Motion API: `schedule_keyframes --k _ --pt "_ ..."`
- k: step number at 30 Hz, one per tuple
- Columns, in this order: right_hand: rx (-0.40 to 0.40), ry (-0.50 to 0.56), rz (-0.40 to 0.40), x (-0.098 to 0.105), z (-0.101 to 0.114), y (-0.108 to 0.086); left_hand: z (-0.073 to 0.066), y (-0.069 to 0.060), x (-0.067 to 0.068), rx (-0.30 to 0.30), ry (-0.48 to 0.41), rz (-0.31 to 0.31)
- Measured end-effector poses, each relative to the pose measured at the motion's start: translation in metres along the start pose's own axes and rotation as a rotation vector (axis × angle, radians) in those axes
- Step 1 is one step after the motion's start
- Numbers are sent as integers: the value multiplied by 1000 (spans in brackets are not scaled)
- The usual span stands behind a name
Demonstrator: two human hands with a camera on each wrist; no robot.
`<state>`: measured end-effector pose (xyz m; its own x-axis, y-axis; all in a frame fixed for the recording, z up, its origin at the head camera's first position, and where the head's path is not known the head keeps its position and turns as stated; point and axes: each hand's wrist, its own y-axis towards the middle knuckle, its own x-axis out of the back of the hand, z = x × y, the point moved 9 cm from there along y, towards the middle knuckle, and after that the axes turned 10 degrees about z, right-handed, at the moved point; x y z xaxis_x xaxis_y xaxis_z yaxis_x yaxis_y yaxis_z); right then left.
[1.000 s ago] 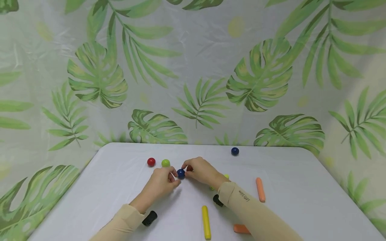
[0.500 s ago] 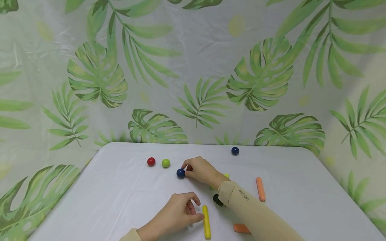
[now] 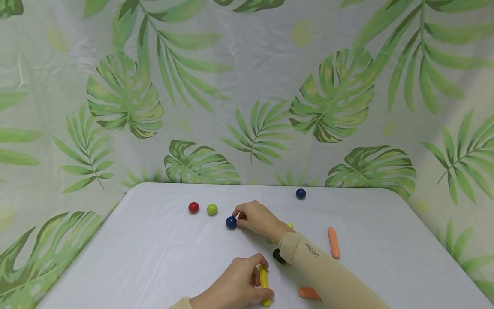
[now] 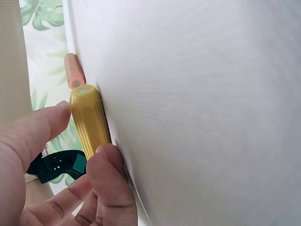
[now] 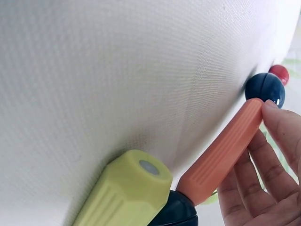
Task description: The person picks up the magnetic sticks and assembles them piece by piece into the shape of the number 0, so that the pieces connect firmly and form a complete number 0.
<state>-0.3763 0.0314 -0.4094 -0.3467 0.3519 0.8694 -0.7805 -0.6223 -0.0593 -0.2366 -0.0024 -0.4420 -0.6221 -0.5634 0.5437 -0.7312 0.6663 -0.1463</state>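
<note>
My left hand (image 3: 241, 281) has thumb and fingers on either side of a yellow magnetic stick (image 3: 264, 279), lying on the table; the left wrist view shows its ribbed side and grey end disc. Farther back, my right hand (image 3: 260, 219) holds an orange magnetic stick (image 5: 223, 150), hidden by the hand in the head view. The thumb presses that stick's far end, which meets a dark blue ball (image 3: 231, 222). At its near end sits another dark blue ball (image 5: 176, 209), partly covered by a yellow-green stick (image 5: 127, 188).
A red ball (image 3: 194, 207) and a green ball (image 3: 212, 209) sit left of the right hand. Toward the back edge is a blue ball (image 3: 301, 193). Orange sticks lie at right (image 3: 333, 243) and near the right forearm (image 3: 308, 293). The table (image 3: 154, 240) is white.
My left hand has left the blue ball, come toward the front and right, and taken hold of the yellow stick. The right hand has stayed in place.
</note>
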Motion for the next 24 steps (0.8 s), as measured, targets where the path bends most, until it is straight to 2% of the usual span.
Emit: schedule_keyframes --k 3,17,21,24 --pt "4 -7 -4 0 0 0 1 1 -1 6 4 7" --pt "4 -12 -8 0 0 0 -4 -4 1 -41 107 10" --pt "6 -16 -10 1 1 -1 -4 -6 2 -48 112 16" --pt "7 -16 -10 1 1 -1 -1 -8 3 -21 87 25"
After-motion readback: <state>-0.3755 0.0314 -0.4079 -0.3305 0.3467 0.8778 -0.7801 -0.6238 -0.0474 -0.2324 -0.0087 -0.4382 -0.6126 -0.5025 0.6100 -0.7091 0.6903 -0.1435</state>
